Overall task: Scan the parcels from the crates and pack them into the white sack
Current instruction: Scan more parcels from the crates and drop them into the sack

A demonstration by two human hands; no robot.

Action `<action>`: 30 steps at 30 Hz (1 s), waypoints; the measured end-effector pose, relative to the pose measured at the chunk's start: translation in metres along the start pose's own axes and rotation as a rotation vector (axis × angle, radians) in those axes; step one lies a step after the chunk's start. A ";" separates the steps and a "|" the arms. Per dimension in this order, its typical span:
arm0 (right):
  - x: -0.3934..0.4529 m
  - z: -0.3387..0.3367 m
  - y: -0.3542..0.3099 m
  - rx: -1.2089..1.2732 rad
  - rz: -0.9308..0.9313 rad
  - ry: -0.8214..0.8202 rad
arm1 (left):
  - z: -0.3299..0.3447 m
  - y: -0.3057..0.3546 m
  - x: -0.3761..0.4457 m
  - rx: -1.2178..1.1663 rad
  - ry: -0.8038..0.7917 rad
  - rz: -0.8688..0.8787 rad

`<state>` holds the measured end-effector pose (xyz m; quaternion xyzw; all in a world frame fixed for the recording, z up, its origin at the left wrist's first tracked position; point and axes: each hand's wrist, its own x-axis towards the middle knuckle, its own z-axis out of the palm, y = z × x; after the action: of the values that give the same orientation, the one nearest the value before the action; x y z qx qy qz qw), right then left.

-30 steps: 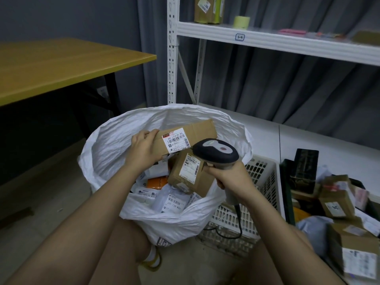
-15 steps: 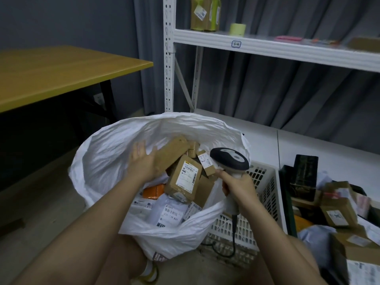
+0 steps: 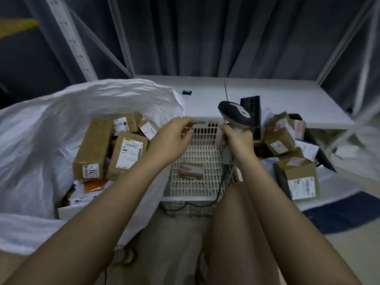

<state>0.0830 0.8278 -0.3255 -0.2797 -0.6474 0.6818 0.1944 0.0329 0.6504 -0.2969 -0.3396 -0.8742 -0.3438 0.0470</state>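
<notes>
My right hand (image 3: 236,140) has its grip wrapped round the scanner (image 3: 235,116) handle, head raised at centre right of the frame. My left hand (image 3: 174,136) hangs loosely curled and holds nothing, above the white crate (image 3: 197,188) in the middle. One small cardboard parcel (image 3: 191,170) lies flat on the crate floor, lower centre. It looks light and stiff, so I would pinch it across its short sides. More parcels fill the dark crate (image 3: 320,153) at right; the white sack (image 3: 51,124) gapes at left, already well filled.
</notes>
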 end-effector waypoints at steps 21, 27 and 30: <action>0.196 0.009 0.231 -0.271 0.266 -0.169 | 0.333 -0.239 0.084 -0.185 -0.512 -0.636; 0.225 0.020 0.284 -0.346 0.324 -0.158 | 0.383 -0.303 0.096 0.413 -0.823 -0.413; 0.236 0.020 0.297 -0.333 0.392 -0.153 | 0.391 -0.319 0.099 0.522 -0.879 -0.253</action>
<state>-0.0819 0.9345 -0.6504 -0.3756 -0.6970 0.6095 -0.0394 -0.1837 0.7832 -0.7442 -0.3208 -0.9021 0.0572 -0.2829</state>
